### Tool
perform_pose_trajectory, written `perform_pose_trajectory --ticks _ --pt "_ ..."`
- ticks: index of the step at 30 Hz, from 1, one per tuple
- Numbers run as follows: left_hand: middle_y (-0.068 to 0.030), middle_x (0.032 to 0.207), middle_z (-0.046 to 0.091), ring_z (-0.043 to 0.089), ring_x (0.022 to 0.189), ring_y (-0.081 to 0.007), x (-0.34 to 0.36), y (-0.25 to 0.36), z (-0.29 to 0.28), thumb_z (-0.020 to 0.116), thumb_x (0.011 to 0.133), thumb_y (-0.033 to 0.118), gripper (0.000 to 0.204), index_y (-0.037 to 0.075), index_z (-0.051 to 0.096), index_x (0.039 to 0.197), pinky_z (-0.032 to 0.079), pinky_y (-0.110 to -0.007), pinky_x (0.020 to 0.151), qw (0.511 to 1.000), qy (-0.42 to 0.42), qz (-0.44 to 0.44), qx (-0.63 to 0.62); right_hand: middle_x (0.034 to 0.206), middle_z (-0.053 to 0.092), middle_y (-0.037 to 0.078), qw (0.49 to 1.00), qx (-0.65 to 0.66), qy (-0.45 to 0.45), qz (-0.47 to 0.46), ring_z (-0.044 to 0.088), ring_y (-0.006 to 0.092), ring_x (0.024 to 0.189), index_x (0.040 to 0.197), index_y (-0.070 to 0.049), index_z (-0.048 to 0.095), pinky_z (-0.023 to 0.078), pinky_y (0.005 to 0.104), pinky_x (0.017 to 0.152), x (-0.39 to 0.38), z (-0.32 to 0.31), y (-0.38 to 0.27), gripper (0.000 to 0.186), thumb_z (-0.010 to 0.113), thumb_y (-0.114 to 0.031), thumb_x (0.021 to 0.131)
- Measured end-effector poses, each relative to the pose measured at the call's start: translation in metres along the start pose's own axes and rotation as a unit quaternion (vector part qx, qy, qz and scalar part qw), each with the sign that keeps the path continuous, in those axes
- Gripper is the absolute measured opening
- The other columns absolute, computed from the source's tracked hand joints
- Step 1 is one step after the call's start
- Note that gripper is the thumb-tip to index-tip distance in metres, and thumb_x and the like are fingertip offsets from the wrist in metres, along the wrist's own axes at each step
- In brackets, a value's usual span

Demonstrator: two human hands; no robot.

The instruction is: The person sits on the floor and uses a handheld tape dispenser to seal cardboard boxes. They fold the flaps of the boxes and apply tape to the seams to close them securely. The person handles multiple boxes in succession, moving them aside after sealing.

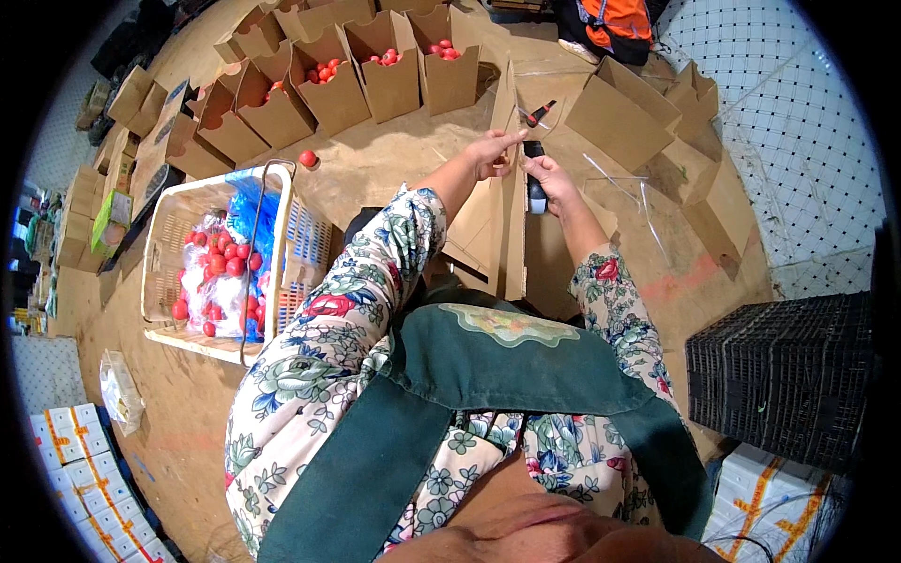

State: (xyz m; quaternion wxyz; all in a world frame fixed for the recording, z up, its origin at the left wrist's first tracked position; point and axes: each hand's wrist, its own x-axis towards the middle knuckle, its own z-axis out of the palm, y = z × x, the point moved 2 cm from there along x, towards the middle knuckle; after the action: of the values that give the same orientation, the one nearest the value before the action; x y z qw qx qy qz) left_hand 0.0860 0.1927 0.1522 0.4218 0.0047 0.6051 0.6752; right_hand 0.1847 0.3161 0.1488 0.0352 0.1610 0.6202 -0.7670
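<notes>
A folded brown cardboard piece (511,235) stands on edge in front of me, between my two arms. My left hand (491,155) is closed on its upper edge, with the index finger reaching over toward the right. My right hand (556,183) is closed around a dark, narrow object (536,195) with a pale end, just right of the cardboard; its kind does not show. Just beyond my hands, a red and black hand tool (541,114) lies near the cardboard's far end.
Open cardboard boxes (380,70), some with tomatoes, curve across the far left. One loose tomato (308,159) lies nearby. A white crate (211,349) at left holds tomatoes. More boxes (619,113) are at far right, stacked black crates (779,375) at right. A person (610,28) is at the far edge.
</notes>
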Motion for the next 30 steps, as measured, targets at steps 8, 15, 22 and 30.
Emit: perform_pose_trajectory --ticks 8,15,22,30 --pt "-0.0001 0.106 0.042 0.044 0.086 -0.0163 0.006 -0.002 -0.006 0.071 0.073 0.045 0.050 0.022 0.048 0.110 0.043 -0.033 0.070 1.000 -0.020 -0.003 -0.024 0.073 0.057 -0.001 1.000 0.029 0.006 0.006 0.051 0.0064 0.060 0.085 -0.008 0.055 0.044 0.0234 0.055 -0.006 0.004 -0.004 0.028 0.070 -0.030 0.079" --pt "-0.0007 0.109 0.043 0.043 0.086 -0.0161 -0.005 0.005 -0.006 0.075 0.070 0.043 0.068 0.021 0.038 0.122 0.043 -0.032 0.070 0.999 -0.035 0.007 -0.004 0.072 0.056 -0.002 0.999 0.031 -0.010 0.003 0.051 0.0064 0.060 0.086 -0.009 0.055 0.043 0.0229 0.054 -0.005 -0.002 -0.002 0.028 0.071 -0.030 0.078" --pt "-0.0002 0.107 0.045 0.044 0.087 -0.0169 -0.003 0.007 -0.004 0.077 0.068 0.040 0.073 0.021 0.034 0.125 0.043 -0.031 0.068 0.999 0.005 0.013 0.033 0.073 0.056 -0.003 0.998 0.062 -0.025 0.009 0.052 0.0069 0.060 0.088 -0.010 0.054 0.045 0.0236 0.054 -0.008 -0.007 0.000 0.025 0.071 -0.026 0.078" --pt "-0.0023 0.110 0.044 0.046 0.087 -0.0191 -0.017 0.020 -0.006 0.065 0.073 0.027 0.035 0.018 0.050 0.103 0.043 -0.031 0.067 0.999 0.016 -0.009 0.039 0.073 0.055 -0.003 0.996 0.086 -0.002 0.013 0.053 0.0086 0.062 0.087 -0.010 0.054 0.047 0.0254 0.056 -0.016 -0.005 -0.003 0.024 0.070 -0.024 0.077"
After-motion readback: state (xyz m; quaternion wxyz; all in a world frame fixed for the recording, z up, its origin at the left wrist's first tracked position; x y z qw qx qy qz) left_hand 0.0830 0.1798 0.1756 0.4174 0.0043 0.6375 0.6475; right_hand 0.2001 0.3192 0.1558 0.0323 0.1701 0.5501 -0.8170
